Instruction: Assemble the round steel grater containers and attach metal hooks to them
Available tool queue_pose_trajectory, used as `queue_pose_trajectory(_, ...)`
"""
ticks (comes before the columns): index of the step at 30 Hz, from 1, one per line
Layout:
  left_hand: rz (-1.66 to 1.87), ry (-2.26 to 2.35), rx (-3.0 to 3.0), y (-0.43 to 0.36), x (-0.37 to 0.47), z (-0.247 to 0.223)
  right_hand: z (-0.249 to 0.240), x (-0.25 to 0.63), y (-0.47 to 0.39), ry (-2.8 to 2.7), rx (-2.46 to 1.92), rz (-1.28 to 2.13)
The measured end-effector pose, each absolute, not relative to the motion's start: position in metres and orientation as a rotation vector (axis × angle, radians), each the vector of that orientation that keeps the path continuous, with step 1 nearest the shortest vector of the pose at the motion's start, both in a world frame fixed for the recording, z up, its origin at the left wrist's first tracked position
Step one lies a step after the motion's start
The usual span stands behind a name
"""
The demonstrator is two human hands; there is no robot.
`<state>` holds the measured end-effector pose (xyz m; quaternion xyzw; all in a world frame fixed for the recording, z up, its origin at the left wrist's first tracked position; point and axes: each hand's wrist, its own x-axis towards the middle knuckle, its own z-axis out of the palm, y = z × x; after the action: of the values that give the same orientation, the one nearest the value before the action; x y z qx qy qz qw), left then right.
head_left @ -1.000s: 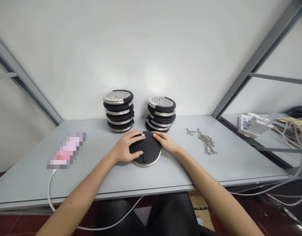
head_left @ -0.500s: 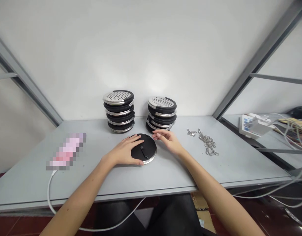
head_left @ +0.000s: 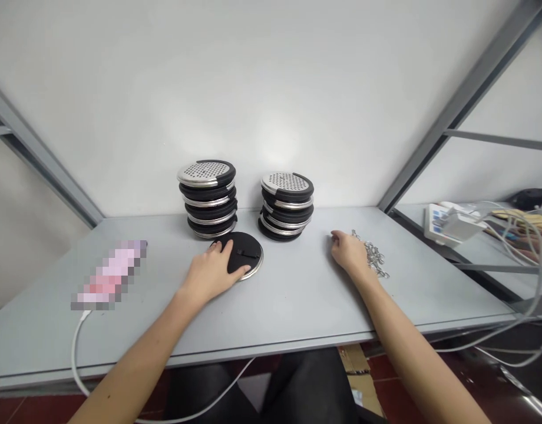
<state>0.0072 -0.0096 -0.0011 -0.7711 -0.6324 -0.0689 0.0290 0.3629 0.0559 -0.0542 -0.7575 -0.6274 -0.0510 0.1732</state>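
Note:
A round black disc [head_left: 248, 244] with a silver rim and a small black strap on top lies on the table in front of me. My left hand [head_left: 211, 268] grips its left side, fingers over the upper edge and thumb along the lower right rim. My right hand [head_left: 348, 252] is down on the table at the left of a loose pile of small metal clips [head_left: 376, 258]. Its fingers are curled together; the hand hides what lies beneath it, and I cannot make out what the fingertips hold.
Two stacks of similar discs, a left stack [head_left: 208, 200] and a right stack [head_left: 286, 206], with perforated silver tops, stand near the wall. On the left lies a blurred phone [head_left: 109, 274] with a white cable. A white power strip [head_left: 450, 224] and cables sit beyond the right frame post.
My right hand has left the disc's right side and moved right to the metal clips, covering the smaller cluster. The disc appears slightly farther left and up in view, my left hand still on it.

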Motion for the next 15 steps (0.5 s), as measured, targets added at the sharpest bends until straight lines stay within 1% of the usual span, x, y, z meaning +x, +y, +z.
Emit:
queue_pose_trajectory(2, -0.342, -1.929, -2.436, -0.005, -0.002, -0.001, -0.055, 0.361, 0.055, -1.804, -2.122, -0.091)
queue_pose_trajectory(5, -0.520, -1.771, -2.526, 0.004, -0.012, -0.008, -0.057, 0.362, 0.055, -1.798, -2.012, -0.024)
queue_pose_trajectory(10, -0.579, -1.534, -2.787, 0.014, -0.014, -0.022, -0.057, 0.361, 0.057, -1.729, -1.810, 0.055)
queue_pose_trajectory(12, -0.531, -1.531, -2.815, 0.014, -0.009, -0.026, -0.053, 0.355, 0.055, -1.637, -1.639, 0.186)
queue_pose_trajectory(15, -0.521, -1.586, -2.765, 0.015, 0.001, -0.031, -0.043, 0.344, 0.050, -1.487, -1.304, 0.588)
